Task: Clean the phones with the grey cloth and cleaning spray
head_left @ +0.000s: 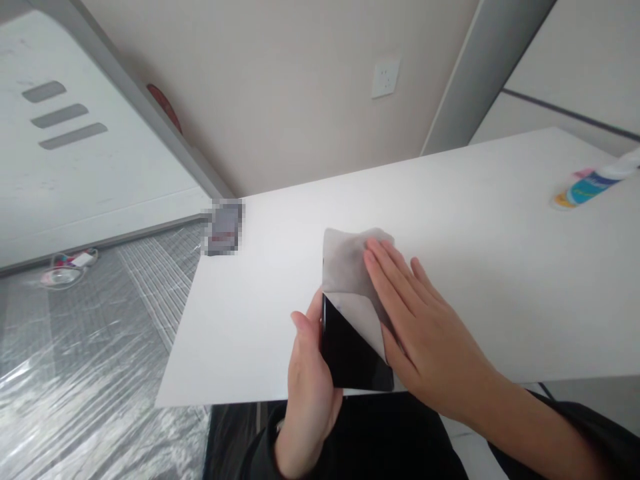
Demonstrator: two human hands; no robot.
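My left hand [311,373] is wrapped around the left edge and underside of a smartphone [353,350] with a glossy black screen. A thin grey cleaning cloth [345,260] covers the upper part of the phone, one corner folded back over the screen. My right hand [425,327] lies over the cloth, fingers close together and pressing it onto the phone. The right thumb sits by the folded cloth at the phone's right side. The phone's lower left part is bare. Both hands are just over the table's near edge.
The white table [260,320] stands against a wall with a socket [385,79]. A blurred-out dark object [225,228] lies at its far left corner. On the right is a white and blue spray bottle [587,190]. Plastic sheeting [100,373] covers the floor, with a cable bundle [67,270].
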